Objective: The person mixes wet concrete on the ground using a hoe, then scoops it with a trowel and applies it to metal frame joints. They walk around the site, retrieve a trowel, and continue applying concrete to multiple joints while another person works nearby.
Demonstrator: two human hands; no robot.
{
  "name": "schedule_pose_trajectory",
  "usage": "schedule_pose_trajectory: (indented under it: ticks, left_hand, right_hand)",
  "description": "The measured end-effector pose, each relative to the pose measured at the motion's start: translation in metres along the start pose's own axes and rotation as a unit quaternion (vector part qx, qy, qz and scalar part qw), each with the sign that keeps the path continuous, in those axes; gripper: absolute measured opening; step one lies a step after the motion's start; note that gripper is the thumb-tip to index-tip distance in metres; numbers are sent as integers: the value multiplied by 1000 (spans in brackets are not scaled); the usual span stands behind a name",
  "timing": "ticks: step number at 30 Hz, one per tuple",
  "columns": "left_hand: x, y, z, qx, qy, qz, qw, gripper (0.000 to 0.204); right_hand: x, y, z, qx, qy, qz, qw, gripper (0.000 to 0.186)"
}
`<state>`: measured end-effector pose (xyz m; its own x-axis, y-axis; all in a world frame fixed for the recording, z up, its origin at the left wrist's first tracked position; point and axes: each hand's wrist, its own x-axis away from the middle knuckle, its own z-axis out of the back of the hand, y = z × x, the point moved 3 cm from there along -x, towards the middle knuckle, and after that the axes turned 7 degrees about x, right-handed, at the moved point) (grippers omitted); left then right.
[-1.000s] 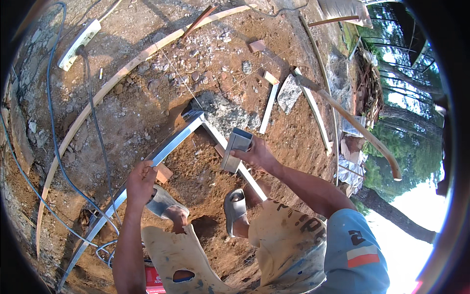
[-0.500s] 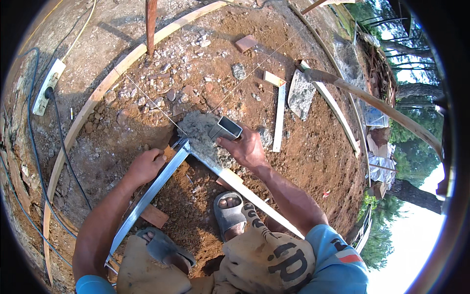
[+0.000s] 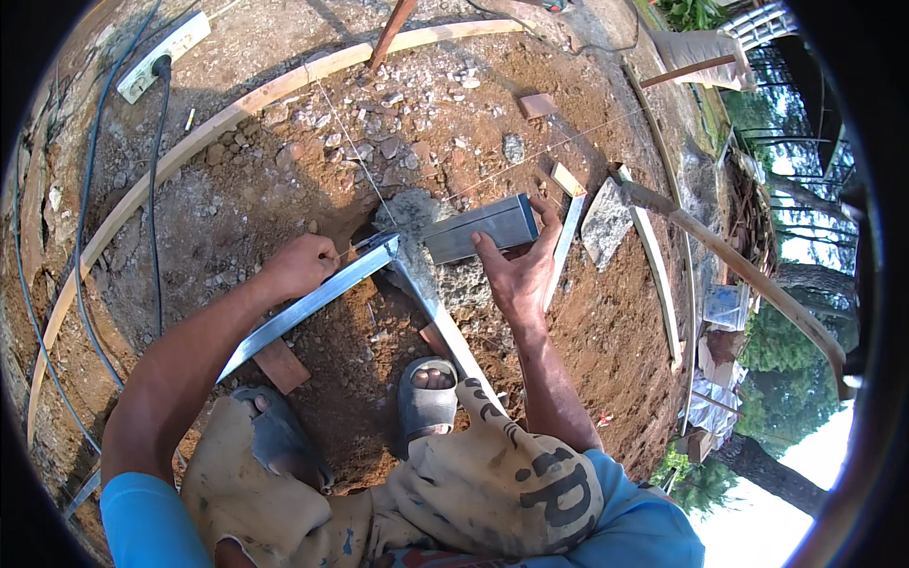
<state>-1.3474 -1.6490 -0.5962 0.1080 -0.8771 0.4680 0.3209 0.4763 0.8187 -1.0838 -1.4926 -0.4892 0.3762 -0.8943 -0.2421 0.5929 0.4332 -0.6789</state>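
Observation:
My right hand (image 3: 521, 279) grips a grey rectangular metal tube (image 3: 473, 232), thumb on its near face and fingers around its far right end. The tube leans over to the right. Its left end meets a patch of grey concrete (image 3: 414, 210); I cannot tell whether it is sunk in. My left hand (image 3: 301, 267) is closed beside a silver metal bar (image 3: 312, 308), its fingertips close to the corner; what they pinch, if anything, is too small to make out. A second straight bar (image 3: 450, 336) runs from that corner toward my right foot.
Two taut strings (image 3: 352, 147) cross the stony soil near the concrete. A curved-looking wooden plank (image 3: 218, 123) borders the left and far side. Brick pieces (image 3: 282, 364) lie around. A long-handled tool (image 3: 748, 270) and wooden strips lie right; a power strip (image 3: 163, 59) with cables lies far left.
The view has shifted. The metal tube, seen from its open end before, now shows its long side and leans right. My right hand has moved to its far end; my left hand stays near the corner.

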Motion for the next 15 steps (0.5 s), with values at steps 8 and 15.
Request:
schedule_pose_trajectory:
  ticks: [8, 15]
  left_hand:
    - [1, 10, 10, -16, -10, -10, 1000, 21]
    - [2, 11, 8, -31, 22, -36, 999, 18]
  right_hand:
    - [-3, -11, -6, 153, -114, -15, 981, 44]
    - [-5, -18, -12, 221, -201, 153, 942, 25]
